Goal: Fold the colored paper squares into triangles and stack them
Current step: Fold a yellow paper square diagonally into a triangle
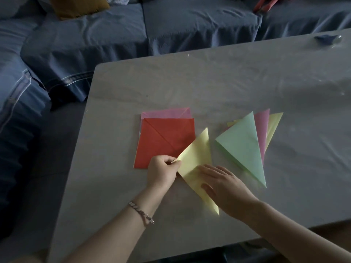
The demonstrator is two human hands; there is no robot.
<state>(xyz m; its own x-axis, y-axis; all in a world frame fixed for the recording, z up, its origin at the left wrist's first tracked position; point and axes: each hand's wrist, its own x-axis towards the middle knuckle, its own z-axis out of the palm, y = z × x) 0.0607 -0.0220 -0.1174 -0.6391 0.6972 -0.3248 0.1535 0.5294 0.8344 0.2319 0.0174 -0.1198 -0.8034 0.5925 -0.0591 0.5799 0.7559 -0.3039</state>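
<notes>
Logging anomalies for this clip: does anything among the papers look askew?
The right-hand stack is fanned, not squared: a pink paper triangle and a yellow paper triangle jut out from under the green paper triangle.

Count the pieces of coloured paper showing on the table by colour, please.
Red: 1, the red square
Pink: 2, the pink square and the pink triangle
Yellow: 2, the held yellow triangle and the stacked yellow triangle
Green: 1, the green triangle
Total: 6 showing; sheets hidden in either pile cannot be counted.
</notes>
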